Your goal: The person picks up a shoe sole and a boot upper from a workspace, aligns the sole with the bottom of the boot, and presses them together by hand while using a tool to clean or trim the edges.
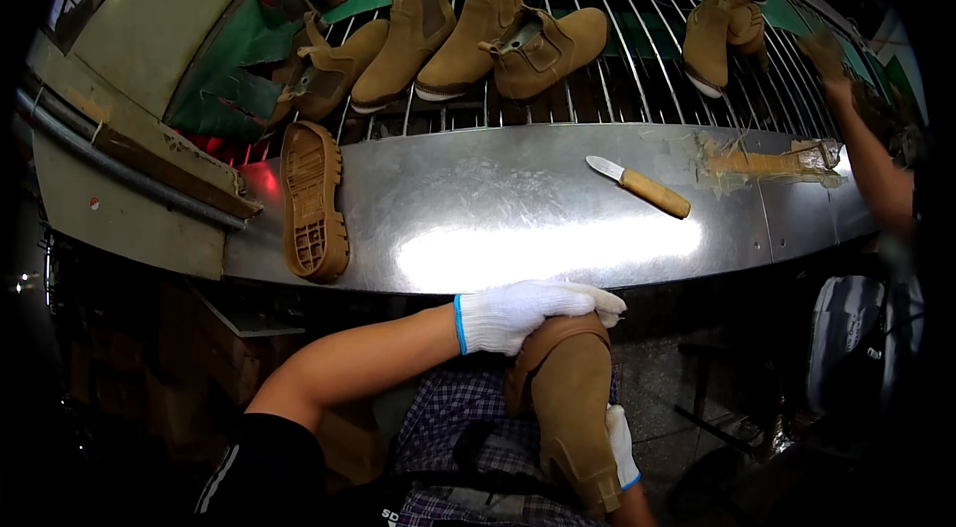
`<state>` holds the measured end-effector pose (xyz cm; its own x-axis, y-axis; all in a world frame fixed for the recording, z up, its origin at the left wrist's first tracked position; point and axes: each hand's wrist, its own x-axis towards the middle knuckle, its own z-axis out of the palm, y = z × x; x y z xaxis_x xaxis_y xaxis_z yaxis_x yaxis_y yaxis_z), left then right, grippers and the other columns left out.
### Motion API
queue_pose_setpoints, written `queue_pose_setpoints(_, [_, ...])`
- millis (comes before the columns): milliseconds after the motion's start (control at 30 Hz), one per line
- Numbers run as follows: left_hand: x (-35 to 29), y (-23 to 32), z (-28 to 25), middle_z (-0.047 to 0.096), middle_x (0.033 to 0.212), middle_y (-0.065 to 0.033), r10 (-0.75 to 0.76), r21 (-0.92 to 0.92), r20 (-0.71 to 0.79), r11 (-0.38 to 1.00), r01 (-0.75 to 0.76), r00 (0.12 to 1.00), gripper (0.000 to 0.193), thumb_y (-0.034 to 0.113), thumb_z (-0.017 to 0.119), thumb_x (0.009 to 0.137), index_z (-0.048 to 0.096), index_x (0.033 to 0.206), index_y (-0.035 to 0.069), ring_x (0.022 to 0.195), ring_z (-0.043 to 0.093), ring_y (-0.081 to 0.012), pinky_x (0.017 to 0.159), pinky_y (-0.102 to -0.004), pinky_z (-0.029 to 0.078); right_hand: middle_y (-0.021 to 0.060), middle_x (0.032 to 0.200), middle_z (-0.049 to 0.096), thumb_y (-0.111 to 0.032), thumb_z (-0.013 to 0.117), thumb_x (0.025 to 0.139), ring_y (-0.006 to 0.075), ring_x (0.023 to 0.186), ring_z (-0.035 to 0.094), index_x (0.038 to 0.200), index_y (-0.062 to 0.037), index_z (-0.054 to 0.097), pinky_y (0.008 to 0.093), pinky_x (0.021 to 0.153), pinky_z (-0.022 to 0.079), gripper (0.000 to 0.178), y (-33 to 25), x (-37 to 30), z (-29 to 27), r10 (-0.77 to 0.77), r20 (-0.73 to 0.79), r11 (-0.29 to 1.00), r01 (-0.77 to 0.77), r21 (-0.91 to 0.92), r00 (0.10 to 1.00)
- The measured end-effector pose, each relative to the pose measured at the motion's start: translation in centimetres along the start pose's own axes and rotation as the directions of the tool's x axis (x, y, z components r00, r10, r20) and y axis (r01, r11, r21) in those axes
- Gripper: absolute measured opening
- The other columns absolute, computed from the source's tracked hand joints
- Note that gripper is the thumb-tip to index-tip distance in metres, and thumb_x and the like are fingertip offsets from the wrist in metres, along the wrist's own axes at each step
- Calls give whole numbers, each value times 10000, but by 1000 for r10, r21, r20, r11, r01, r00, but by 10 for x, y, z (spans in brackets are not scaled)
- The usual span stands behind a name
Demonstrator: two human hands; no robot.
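Steel bench [518, 228] gleams ahead of me while, on my lap, my gloved left hand [533, 313] clasps the top of a tan suede boot [573, 407] and my right hand [621, 447] cups its side; beyond lie a wooden-handled knife [639, 186] and a sole-up boot [313, 200].

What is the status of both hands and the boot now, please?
Left hand gloved, pressing on top of boot. Right hand gloved, gripping boot's side, on lap. Knife and sole lie apart on bench.
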<state>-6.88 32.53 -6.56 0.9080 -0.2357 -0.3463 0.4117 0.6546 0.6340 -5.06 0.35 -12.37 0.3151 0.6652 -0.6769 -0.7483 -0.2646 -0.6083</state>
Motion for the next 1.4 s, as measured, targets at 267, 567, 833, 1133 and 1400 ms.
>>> queue_pose_setpoints(267, [0,-45,12,464,1640,-272,59,-385,-87,919,-88,994,621,369,378,1166,382,1635,-39,1477,518,-351,1259,-453,408,154,1157,764,-327,360,1149,228,962,729,1290,48,686,352,817,589,516,40,25,-49,33,-50,998,-29,60,998])
queue_pose_setpoints(567, [-113,111,-12,739,1264,-58,707,284,-32,684,-672,706,388,284,556,1113,706,1375,41,1156,677,-173,1033,-320,522,128,1054,745,-206,488,1065,295,910,683,1109,-13,766,430,800,573,341,-188,82,184,-491,559,370,741,-560,668])
queue_pose_setpoints(833, [-170,81,-4,728,1299,-76,760,465,-208,631,-621,616,385,271,567,1110,699,1380,31,1186,666,-187,1058,-333,516,151,1029,728,-200,508,1047,324,906,681,1089,-23,753,458,800,566,305,-195,116,514,-286,934,-190,943,-273,213])
queue_pose_setpoints(1133, [-167,72,-10,716,1339,-96,721,402,-230,682,-611,653,382,256,579,1106,690,1386,21,1220,654,-203,1086,-347,509,177,1001,709,-194,531,1027,357,902,677,1067,-35,739,491,800,558,265,-192,128,591,-263,943,-389,872,-298,205])
queue_pose_setpoints(1400, [-143,60,-30,705,1374,-114,682,305,-202,726,-616,703,381,243,591,1103,682,1391,11,1251,643,-218,1111,-360,503,201,977,692,-188,552,1010,387,898,675,1047,-45,727,519,801,551,230,-276,170,393,-485,824,-549,631,-548,294])
